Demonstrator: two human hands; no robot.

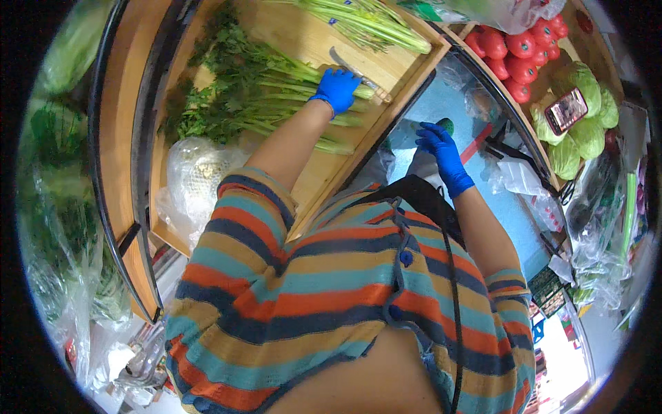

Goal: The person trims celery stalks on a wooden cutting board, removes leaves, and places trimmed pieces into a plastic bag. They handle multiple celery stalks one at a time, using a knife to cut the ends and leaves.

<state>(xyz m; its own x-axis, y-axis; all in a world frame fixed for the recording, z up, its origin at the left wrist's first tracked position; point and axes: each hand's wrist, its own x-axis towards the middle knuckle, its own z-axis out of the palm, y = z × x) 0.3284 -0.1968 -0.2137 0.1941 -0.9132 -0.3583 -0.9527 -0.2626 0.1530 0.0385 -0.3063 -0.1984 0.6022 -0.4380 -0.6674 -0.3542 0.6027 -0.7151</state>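
Observation:
My left hand (339,92), in a blue glove, rests on the cut ends of leafy celery stalks (279,83) in a wooden display tray (323,191). Its fingers point down and hide what they touch. Right beside the fingertips lies a knife with a curved blade (345,61); part of it is hidden by the hand. My right hand (444,155), also gloved in blue, hangs over the blue floor at the right with its fingers somewhat apart and nothing seen in it. Another bunch of celery (377,26) lies along the tray's far side.
A clear plastic bag (199,171) with pale contents sits in the near left of the tray. At the right, a bin holds red wrapped round produce (520,49), green cabbages (587,137) and a phone (566,111) on top. Bagged greens (62,207) line the left edge.

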